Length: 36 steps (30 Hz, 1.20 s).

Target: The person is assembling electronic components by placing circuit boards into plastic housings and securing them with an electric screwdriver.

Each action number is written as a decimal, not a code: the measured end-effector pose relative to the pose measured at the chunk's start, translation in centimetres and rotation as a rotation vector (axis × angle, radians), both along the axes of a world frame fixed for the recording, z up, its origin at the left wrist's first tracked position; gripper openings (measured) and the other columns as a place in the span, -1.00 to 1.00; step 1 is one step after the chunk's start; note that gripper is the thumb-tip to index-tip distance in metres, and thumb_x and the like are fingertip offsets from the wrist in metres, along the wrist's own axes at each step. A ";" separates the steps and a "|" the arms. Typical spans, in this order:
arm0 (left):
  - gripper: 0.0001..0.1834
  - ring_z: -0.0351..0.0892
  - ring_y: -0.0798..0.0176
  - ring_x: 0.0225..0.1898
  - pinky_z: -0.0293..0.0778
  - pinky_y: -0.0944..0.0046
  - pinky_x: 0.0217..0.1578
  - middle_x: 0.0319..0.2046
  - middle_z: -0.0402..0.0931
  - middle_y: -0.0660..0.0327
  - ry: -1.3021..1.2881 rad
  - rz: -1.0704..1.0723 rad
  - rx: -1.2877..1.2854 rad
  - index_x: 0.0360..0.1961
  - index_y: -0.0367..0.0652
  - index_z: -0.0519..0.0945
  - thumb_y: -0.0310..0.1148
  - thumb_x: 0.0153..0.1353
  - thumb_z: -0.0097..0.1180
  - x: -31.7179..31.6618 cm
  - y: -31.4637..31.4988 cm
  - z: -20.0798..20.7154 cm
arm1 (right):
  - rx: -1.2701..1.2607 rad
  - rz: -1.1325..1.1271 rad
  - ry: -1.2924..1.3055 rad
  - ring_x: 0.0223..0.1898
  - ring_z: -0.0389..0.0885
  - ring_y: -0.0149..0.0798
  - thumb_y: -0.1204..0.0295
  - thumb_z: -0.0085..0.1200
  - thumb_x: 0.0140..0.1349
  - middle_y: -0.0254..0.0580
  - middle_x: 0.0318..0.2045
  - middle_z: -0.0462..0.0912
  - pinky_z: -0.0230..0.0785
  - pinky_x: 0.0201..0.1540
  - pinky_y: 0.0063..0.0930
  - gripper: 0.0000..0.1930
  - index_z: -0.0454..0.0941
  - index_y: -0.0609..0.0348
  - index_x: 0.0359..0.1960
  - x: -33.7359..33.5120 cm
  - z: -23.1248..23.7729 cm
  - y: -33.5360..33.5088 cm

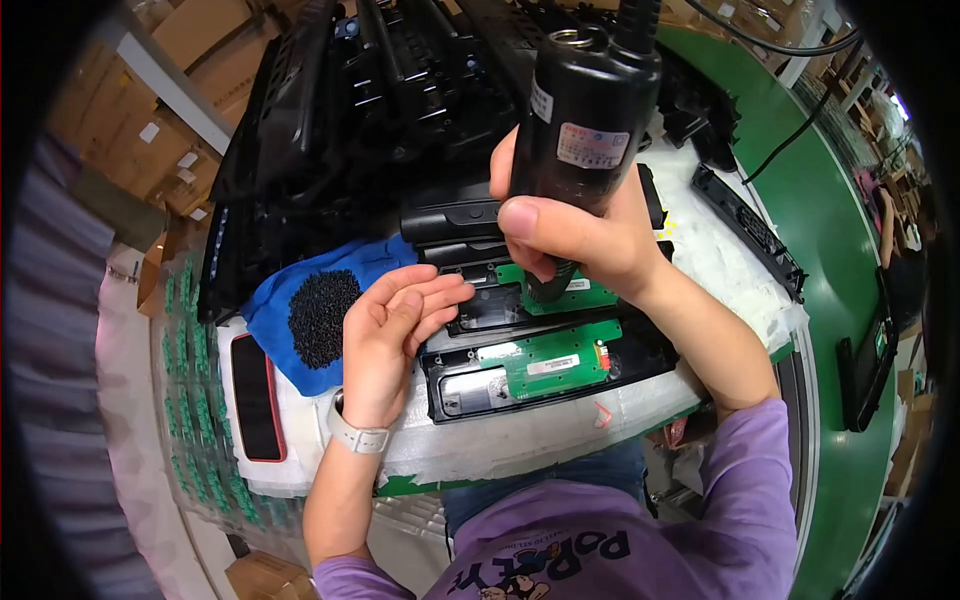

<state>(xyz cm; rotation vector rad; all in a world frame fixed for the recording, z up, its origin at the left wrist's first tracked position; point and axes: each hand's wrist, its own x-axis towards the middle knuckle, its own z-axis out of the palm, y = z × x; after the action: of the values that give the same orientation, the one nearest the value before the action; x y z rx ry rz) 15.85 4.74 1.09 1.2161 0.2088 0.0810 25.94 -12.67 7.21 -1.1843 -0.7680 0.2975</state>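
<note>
My right hand [610,235] is wrapped round a black electric screwdriver [585,110], held upright with its cord leaving at the top. Its lower end points down at a green circuit board [598,294] in a black plastic housing [490,308]; the bit's tip is hidden. My left hand [390,320] hovers at the left end of that housing, fingers half curled and thumb bent against them. Anything in its grip is hidden. Closer to me lies a second black housing [640,362] with another green circuit board [550,365]. Left of my left hand, small black screws [322,318] are heaped on a blue cloth [262,308].
A red-edged phone [258,400] lies at the work surface's left edge. Black plastic parts [370,110] are piled at the back. A long black part [750,235] rests at the right, beside a green surface [825,300]. Bagged green boards [195,400] stand far left.
</note>
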 end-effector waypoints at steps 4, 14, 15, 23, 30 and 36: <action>-0.79 0.60 0.28 -0.46 0.47 0.48 -0.45 -0.40 0.56 0.02 0.022 -0.018 0.039 -0.12 -0.31 0.36 -0.38 0.35 -0.21 0.1 -0.3 0.0 | -0.062 0.085 -0.021 -0.76 0.36 -0.47 0.45 0.15 -0.02 -0.25 -0.71 0.42 0.19 -0.71 -0.64 -0.76 0.33 0.25 -0.42 -0.1 -0.4 -0.2; -0.90 0.26 0.53 -0.64 0.17 0.54 -0.64 -0.63 0.31 0.35 -0.079 0.023 0.108 -0.20 -0.18 0.29 -0.44 0.31 -0.11 0.1 -1.5 -0.7 | 0.000 -0.034 -0.285 -0.57 0.44 -0.60 0.48 0.27 -0.07 -0.40 -0.57 0.53 0.29 -0.51 -0.69 -0.79 0.47 0.26 -0.44 -0.8 -1.0 0.0; -0.87 0.38 0.48 -0.58 0.28 0.53 -0.58 -0.58 0.39 0.31 -0.091 0.036 0.168 -0.18 -0.19 0.27 -0.46 0.29 -0.08 0.3 -1.8 -0.6 | -0.002 -0.039 -0.292 -0.57 0.44 -0.60 0.48 0.27 -0.07 -0.40 -0.57 0.53 0.29 -0.51 -0.69 -0.79 0.47 0.26 -0.44 -1.0 -0.8 -0.2; -0.85 0.44 0.49 -0.54 0.35 0.53 -0.49 -0.43 0.53 0.25 -0.157 -0.143 0.414 -0.40 -0.30 0.52 -0.44 0.25 0.01 -1.3 -2.0 -0.5 | 0.675 0.107 0.043 -0.79 0.29 -0.38 0.21 -0.21 0.28 -0.30 -0.71 0.33 0.25 -0.62 -0.44 -0.69 0.36 0.22 -0.18 -1.5 0.9 -2.9; -0.93 0.29 0.64 -0.57 0.17 0.63 -0.57 -0.47 0.47 0.35 -0.161 -0.148 0.420 -0.42 -0.30 0.60 -0.55 0.04 0.21 -1.5 -2.6 -0.3 | 0.708 0.069 0.084 -0.78 0.31 -0.39 0.11 -0.23 0.28 -0.31 -0.70 0.36 0.28 -0.59 -0.41 -0.64 0.38 0.15 -0.18 -1.8 0.0 -3.0; -0.91 0.32 0.63 -0.58 0.21 0.63 -0.57 -0.48 0.49 0.33 -0.139 -0.162 0.425 -0.43 -0.30 0.60 -0.58 0.00 0.24 -1.5 -2.9 -0.6 | 0.593 0.056 0.045 -0.77 0.29 -0.45 0.04 -0.23 0.28 -0.36 -0.68 0.34 0.30 -0.54 -0.44 -0.59 0.30 0.18 -0.17 -2.2 -0.3 -3.2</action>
<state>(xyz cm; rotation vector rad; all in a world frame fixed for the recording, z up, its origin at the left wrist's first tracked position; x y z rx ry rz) 14.34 1.80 0.49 1.6391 -0.0332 0.0707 23.73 -15.86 6.93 -0.5964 -0.7797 0.1253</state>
